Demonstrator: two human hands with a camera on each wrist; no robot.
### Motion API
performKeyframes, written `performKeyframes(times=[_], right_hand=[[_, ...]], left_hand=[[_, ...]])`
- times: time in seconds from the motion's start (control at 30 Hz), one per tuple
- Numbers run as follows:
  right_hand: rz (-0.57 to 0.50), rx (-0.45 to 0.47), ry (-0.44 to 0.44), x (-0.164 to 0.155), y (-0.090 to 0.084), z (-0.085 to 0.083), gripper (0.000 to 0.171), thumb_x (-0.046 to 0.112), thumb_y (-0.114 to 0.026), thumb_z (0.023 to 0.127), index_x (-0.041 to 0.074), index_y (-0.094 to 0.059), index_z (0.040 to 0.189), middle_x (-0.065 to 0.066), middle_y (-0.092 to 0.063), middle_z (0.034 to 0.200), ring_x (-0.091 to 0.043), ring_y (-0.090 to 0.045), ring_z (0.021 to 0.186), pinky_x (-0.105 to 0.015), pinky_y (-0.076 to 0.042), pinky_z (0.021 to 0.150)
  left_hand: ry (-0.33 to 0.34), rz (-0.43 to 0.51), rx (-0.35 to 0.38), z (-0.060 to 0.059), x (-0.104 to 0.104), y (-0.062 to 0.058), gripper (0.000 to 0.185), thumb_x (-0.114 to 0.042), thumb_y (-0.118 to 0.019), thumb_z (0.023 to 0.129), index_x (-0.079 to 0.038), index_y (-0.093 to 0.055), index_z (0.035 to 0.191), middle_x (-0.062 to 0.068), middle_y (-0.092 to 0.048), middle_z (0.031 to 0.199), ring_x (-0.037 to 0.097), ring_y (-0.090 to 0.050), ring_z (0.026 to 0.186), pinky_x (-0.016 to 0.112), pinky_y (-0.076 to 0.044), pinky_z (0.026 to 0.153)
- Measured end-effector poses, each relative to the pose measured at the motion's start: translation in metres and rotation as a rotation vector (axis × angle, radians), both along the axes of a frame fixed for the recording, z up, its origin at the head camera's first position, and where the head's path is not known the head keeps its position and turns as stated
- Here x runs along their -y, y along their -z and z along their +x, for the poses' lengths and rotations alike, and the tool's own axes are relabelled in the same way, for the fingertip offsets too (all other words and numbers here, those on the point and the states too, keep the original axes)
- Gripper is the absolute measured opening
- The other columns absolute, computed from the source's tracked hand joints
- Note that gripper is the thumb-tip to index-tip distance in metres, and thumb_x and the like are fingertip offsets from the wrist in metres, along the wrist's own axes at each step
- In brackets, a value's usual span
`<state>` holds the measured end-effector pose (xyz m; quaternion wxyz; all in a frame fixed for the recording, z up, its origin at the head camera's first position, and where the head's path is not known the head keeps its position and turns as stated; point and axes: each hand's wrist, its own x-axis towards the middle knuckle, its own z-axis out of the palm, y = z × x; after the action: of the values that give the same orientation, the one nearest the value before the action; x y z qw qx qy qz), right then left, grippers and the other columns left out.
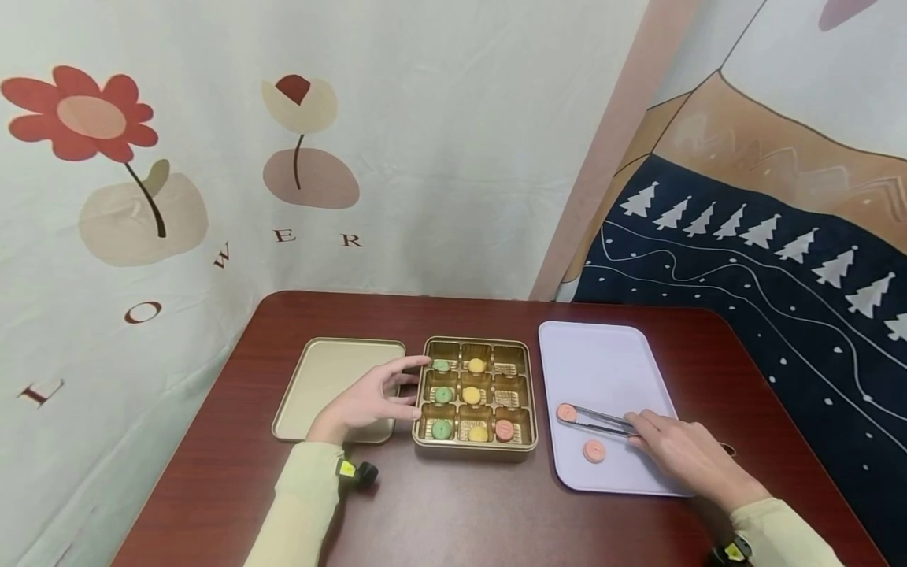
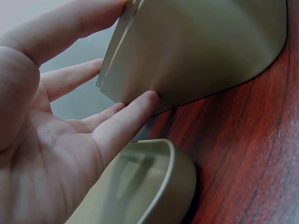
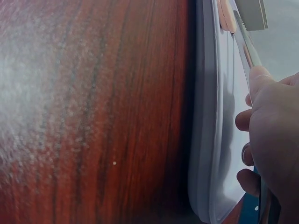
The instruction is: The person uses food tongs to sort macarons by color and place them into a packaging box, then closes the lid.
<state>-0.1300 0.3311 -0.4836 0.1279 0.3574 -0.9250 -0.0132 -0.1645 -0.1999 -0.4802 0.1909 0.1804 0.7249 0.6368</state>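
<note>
- Tongs first: slim metal tongs (image 1: 595,420) lie low over the pale lilac rectangular plastic tray (image 1: 609,354), their tips pressed on a round pink biscuit (image 1: 566,412) near the tray's left edge. The right hand (image 1: 683,453) curls its fingers round the tongs' handle end.
- Slipping looks the likeliest trouble: the biscuit is flat and held only at its edge, so a slack squeeze could drop it back onto the tray, or onto the dark red wooden table (image 1: 460,504) in the gap between tray and tin.
- Crumbling is the opposite hazard, I'd say; too hard a squeeze could chip the biscuit.
- Steadying falls to the left hand (image 1: 372,402), fingers spread and fairly straight, fingertips against the left wall of the gold square metal tin with nine compartments (image 1: 476,450). If that hand eases off, a knock from the tongs could slide the tin.
- The wrist view shows those fingers on the tin's side, with the shallow gold metal lid (image 1: 322,378) just beside it.
- Counted: three green biscuits down the left column, three yellow down the middle, one pink in the bottom right cell, two right-column cells bare.
- Two pink biscuits on the tray, the loose one (image 1: 594,450) lying nearer the front edge.
- One tin, one lid, one tray, one pair of tongs.
</note>
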Motion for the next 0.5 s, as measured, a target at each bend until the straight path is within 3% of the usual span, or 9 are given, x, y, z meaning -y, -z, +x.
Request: performKeyframes(times=[0.5], right_hand=[[-0.001, 0.085, 0.08, 0.0032, -0.0036, 0.0007, 0.043, 0.03, -0.079, 0.094, 0.011, -0.068, 0.131, 0.003, -0.073, 0.111, -0.01, -0.068, 0.088, -0.036, -0.066, 0.076]], left_hand=[[0.008, 0.003, -0.013, 0.0012, 0.0001, -0.0008, 0.095, 0.0, -0.087, 0.081, -0.002, -0.036, 0.161, 0.023, -0.038, 0.163, 0.049, -0.041, 0.144, 0.05, -0.045, 0.118]])
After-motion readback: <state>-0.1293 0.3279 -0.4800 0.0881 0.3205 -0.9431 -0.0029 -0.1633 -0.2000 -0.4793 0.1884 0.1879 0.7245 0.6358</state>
